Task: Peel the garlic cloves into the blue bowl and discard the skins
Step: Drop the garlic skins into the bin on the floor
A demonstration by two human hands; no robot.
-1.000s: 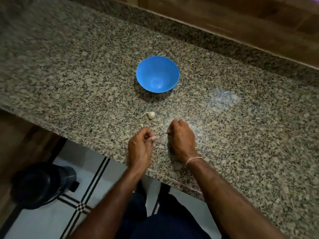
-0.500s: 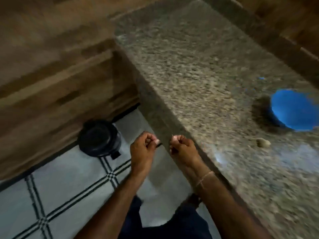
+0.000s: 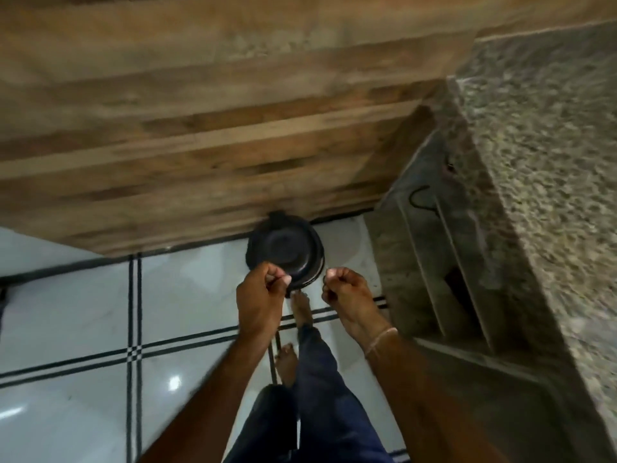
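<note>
Progress, by judgement: discard stage. The blue bowl and the cloves are out of view, so the peeled count cannot be confirmed. A black bin (image 3: 287, 252) sits just beyond both sets of fingertips, lid down. A bare foot (image 3: 302, 309) meets its near edge, below the gap between the hands. The granite counter (image 3: 551, 145) lies well to the right of the fingers.

Left hand (image 3: 260, 295) and right hand (image 3: 347, 295) are both clenched, thumb pressed to forefinger as in a pinch. Whether skin or clove is pinched cannot be told. Remaining: lid up, skins released.
</note>
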